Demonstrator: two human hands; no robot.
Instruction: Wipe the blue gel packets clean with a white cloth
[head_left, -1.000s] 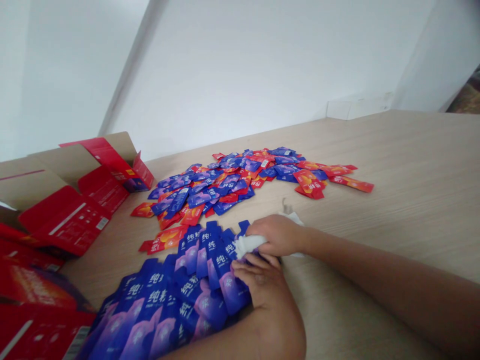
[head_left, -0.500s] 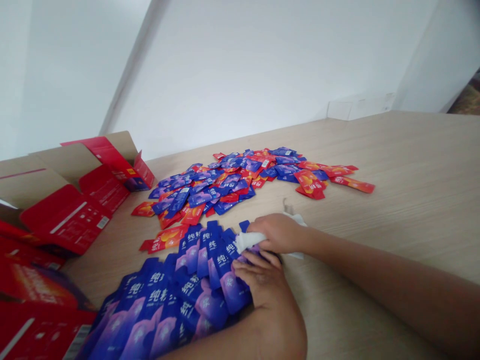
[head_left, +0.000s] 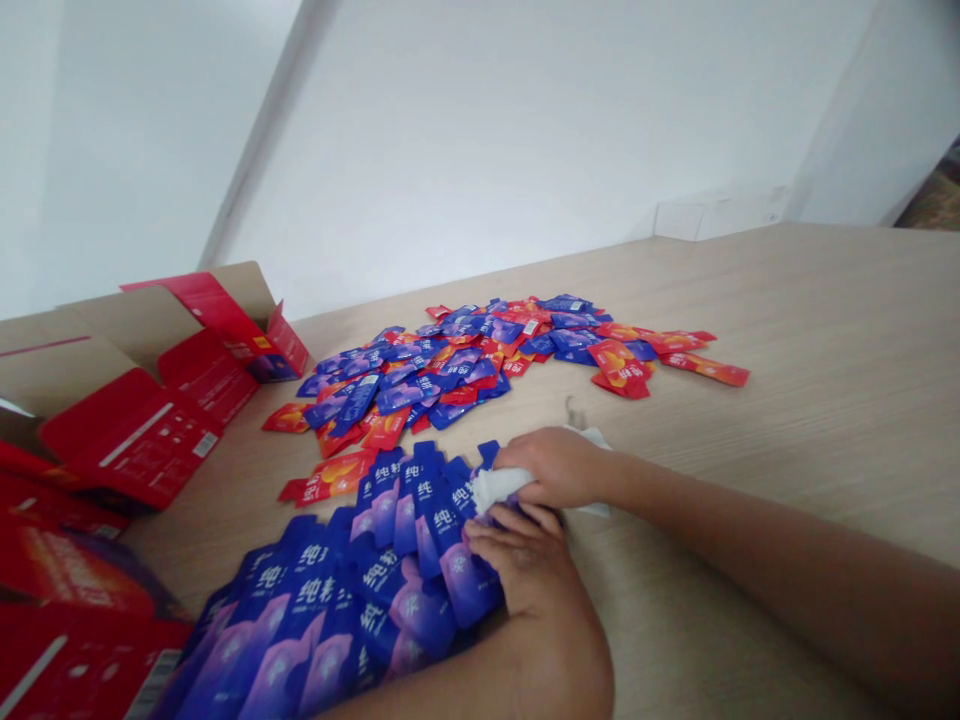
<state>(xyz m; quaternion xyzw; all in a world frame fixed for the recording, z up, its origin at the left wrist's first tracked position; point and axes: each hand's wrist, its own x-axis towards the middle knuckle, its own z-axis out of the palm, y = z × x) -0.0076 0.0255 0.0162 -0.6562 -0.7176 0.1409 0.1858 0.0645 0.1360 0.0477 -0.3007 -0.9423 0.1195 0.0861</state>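
My left hand (head_left: 514, 565) presses on a fanned row of blue-and-purple sachets (head_left: 397, 590) with white Chinese print, its fingers curled over their edge. My right hand (head_left: 547, 468) grips a bunched white cloth (head_left: 499, 490), which touches the top of the same row. A flap of the cloth shows beneath that hand. Just beyond the row lies a red-and-orange sachet (head_left: 330, 477).
A loose heap of blue and red sachets (head_left: 450, 370) spreads across the pale wood table (head_left: 787, 420). An opened cardboard carton with red printed panels (head_left: 150, 400) stands at the left, and more red packaging (head_left: 75, 620) fills the lower left corner. White walls rise behind.
My right hand and the bunched cloth shift slightly against the top of the sachet row. My left hand and the heap stay in place.
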